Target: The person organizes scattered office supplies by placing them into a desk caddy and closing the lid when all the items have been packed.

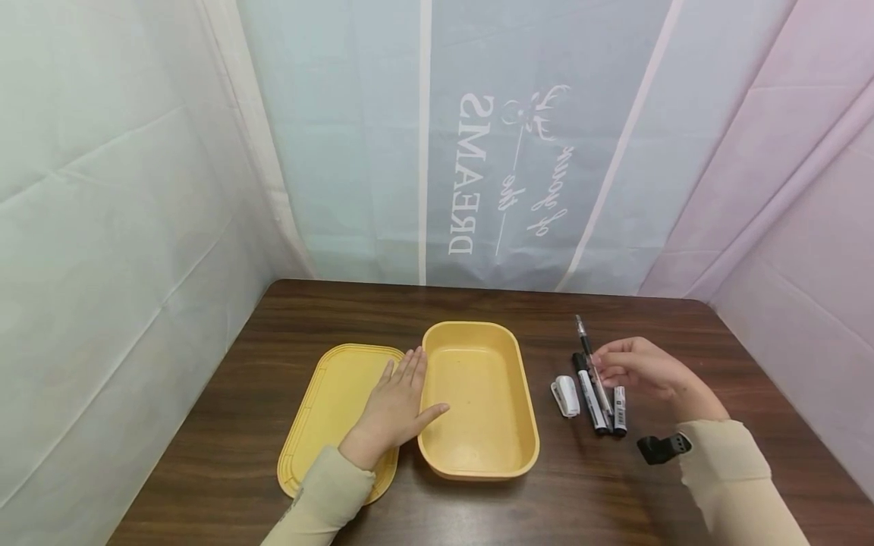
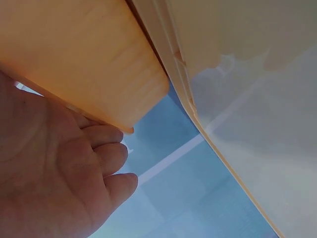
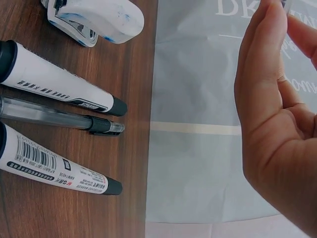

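Note:
My left hand lies with straight fingers along the left rim of a yellow plastic box, its thumb reaching over the rim. Partly under that hand and forearm is a flat yellow lid. In the left wrist view the fingers are beside the box wall. My right hand pinches a slim clear-and-black pen above the markers; in the right wrist view only a clear bit of it shows at the fingertips. Below lie a marker, a second marker and another pen between them.
A white stapler lies between the box and the markers. The dark wood table ends at a printed curtain behind, with pale cloth on both sides. A black device sits at the right cuff.

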`<state>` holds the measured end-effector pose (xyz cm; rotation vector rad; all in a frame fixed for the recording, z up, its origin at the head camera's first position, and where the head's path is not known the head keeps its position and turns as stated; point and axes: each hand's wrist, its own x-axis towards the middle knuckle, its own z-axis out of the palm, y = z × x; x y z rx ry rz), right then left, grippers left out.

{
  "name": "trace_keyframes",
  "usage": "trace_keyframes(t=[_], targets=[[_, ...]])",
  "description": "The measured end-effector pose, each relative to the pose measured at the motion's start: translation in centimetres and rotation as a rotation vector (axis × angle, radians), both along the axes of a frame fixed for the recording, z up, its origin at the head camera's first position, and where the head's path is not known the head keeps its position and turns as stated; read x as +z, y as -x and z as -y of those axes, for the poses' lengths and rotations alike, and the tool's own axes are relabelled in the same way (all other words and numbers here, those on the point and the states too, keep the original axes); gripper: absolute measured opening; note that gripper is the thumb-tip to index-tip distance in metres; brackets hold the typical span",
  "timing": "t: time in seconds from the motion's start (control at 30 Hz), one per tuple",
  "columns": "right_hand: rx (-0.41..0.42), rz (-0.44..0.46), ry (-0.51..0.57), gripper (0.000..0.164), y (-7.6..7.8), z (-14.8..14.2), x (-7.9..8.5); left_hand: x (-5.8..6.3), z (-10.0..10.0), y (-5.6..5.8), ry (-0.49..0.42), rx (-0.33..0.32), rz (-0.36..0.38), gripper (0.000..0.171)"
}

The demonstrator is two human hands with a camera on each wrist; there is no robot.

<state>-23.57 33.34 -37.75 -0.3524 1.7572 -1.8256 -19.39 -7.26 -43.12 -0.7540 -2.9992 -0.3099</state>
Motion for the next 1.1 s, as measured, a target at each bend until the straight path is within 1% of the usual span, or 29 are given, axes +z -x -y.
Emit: trace_keyframes(t=[0.07, 0.23, 0.3, 0.47, 0.7, 0.83, 1.1], targets=[[-0.002, -0.013, -0.006, 0.03, 0.0, 0.2, 0.2, 0.2, 0.0, 0.0, -0.004, 0.001, 0.003, 0.084], [-0.02, -0.08, -0.091, 0.02, 0.0, 1.1, 0.4, 0.2, 0.0, -0.1, 0.005, 0.001, -0.003, 0.084], [-0.022, -0.085, -0.12, 0.019, 0.0, 1.7, 0.6, 0.2, 0.0, -0.1, 0.009, 0.002, -0.004, 0.084], [-0.016, -0.075, -0.139, 0.02, 0.1, 2.9, 1.3, 0.2, 0.0, -0.1, 0.016, 0.004, -0.001, 0.084], [0.009, -0.12, -0.14, 0.022, -0.1, 3.7, 2.1, -0.1, 0.0, -0.1, 0.035, 0.01, -0.015, 0.085], [0.002, -0.123, -0.134, 0.022, -0.3, 4.0, 2.0, -0.2, 0.0, -0.2, 0.046, 0.007, -0.032, 0.085], [-0.011, -0.131, -0.172, 0.017, -0.4, 5.0, 1.4, -0.3, 0.0, -0.4, 0.05, 0.002, -0.053, 0.085]])
